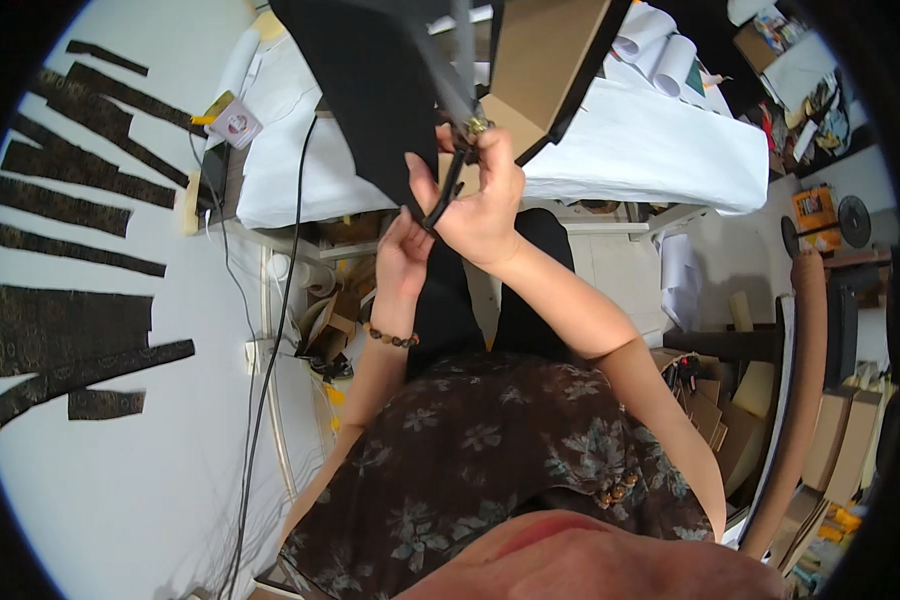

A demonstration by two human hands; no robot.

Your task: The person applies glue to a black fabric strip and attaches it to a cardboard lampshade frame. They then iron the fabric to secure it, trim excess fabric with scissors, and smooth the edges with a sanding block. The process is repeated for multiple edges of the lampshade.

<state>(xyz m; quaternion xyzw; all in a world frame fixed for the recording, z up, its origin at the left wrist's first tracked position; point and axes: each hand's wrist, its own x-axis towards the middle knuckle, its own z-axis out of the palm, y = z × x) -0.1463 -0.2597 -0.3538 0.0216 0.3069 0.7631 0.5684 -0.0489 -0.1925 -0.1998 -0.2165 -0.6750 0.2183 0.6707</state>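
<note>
My right hand (485, 200) is closed around the dark handles of a pair of scissors (448, 190). Their blades point away from me, spread apart and smeared by motion. A large black sheet (355, 90) hangs over the near edge of the table, to the left of the blades. Its lower corner is pinched by my left hand (402, 255), just below and left of the scissors. Right behind the scissors stands a brown board piece (545, 65) with black edges. Where the blades meet the sheet, if they do, is too blurred to tell.
White paper (650, 150) covers the table, with paper rolls (660, 55) at its back right. Dark patterned strips (60, 205) lie on the white surface at left. A black cable (280, 350) runs down beside my left arm. A long brown roll (805, 380) stands at right.
</note>
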